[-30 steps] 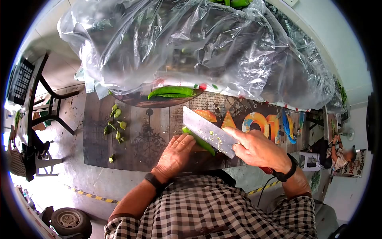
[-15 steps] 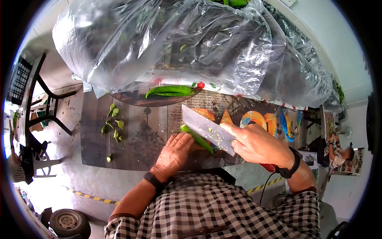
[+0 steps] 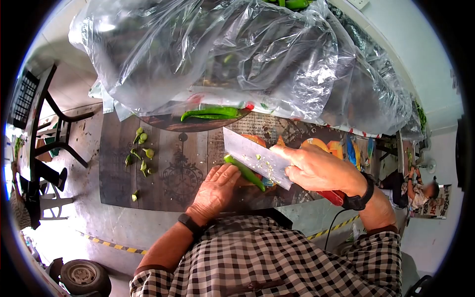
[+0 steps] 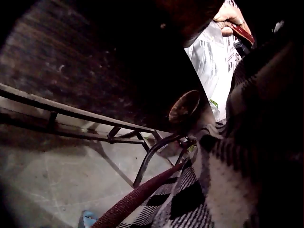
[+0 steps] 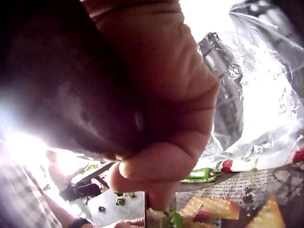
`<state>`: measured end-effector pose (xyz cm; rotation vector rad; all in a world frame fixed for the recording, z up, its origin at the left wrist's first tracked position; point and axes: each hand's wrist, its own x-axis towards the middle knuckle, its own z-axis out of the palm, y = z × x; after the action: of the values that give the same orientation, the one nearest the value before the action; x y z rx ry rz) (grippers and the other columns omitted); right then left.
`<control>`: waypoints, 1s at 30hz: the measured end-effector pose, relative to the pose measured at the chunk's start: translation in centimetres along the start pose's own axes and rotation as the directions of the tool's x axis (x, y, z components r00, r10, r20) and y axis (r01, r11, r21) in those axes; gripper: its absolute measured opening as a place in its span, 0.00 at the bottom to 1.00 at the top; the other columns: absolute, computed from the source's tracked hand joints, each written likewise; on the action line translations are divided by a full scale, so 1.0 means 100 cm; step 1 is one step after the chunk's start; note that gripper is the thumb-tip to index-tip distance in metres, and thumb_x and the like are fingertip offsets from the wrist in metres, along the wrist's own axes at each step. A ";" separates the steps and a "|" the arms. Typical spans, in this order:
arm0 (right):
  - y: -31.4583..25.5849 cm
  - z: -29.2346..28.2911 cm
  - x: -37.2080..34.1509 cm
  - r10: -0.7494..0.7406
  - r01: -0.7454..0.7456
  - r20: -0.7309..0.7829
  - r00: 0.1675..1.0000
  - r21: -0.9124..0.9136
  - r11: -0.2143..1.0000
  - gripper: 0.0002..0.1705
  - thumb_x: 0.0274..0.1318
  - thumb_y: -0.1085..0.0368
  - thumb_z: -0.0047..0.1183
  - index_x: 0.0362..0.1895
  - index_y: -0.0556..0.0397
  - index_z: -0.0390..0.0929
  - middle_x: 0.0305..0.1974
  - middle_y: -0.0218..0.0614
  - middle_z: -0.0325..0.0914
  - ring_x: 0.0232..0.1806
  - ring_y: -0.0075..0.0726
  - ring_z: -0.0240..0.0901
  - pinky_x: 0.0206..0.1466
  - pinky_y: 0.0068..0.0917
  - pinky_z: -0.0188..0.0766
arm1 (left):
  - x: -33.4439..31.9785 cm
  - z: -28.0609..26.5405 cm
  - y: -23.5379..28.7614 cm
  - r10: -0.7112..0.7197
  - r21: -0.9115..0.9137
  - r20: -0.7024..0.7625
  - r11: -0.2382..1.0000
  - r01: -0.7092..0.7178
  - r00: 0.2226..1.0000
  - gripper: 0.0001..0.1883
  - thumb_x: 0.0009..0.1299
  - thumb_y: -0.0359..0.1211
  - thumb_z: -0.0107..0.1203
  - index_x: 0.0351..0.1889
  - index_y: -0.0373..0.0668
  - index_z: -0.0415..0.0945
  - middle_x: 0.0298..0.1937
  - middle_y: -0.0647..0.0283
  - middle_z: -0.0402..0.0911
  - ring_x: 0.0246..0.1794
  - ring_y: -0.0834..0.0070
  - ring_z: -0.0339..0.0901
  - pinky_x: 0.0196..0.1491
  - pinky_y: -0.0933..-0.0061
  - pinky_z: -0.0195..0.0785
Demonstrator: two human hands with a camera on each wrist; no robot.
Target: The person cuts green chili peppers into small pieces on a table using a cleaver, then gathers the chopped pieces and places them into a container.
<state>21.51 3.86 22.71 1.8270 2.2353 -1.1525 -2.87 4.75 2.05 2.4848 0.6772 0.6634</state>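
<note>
My right hand (image 3: 319,171) grips the handle of a cleaver (image 3: 237,143), whose broad blade slants up and left with small green bits stuck to it. Just below the blade lies a long green chili pepper (image 3: 253,179), its cut end toward the upper left. My left hand (image 3: 213,192) holds this pepper against the table from the left, fingertips bent onto its side. In the right wrist view, the curled fingers (image 5: 161,161) fill the middle and the blade shows nearly edge-on. The left wrist view is dark and does not show the pepper.
Several cut green pepper stems (image 3: 144,153) lie at the left of the patterned table (image 3: 118,173). Whole green peppers (image 3: 213,114) rest at the far edge, beside a large clear plastic bag (image 3: 222,59). Another person (image 3: 420,190) sits far right; a wheel (image 3: 85,278) stands lower left.
The right hand and cleaver have shifted slightly left and up, along the pepper. My left hand stays at the pepper. The plastic bag has stirred a little.
</note>
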 end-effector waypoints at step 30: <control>0.007 0.006 0.007 -0.122 0.122 0.020 0.992 -0.044 0.992 0.18 0.52 0.73 0.46 0.50 0.63 0.66 0.14 0.51 0.67 0.17 0.59 0.69 0.23 0.50 0.62 | 0.001 0.002 -0.002 0.007 -0.049 -0.056 0.999 -0.010 0.998 0.23 0.60 0.22 0.56 0.56 0.35 0.75 0.60 0.54 0.74 0.63 0.55 0.71 0.68 0.53 0.62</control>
<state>21.66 4.15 21.53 1.6789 2.3725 -1.1207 -2.75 4.96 1.83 2.4330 0.6630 0.7460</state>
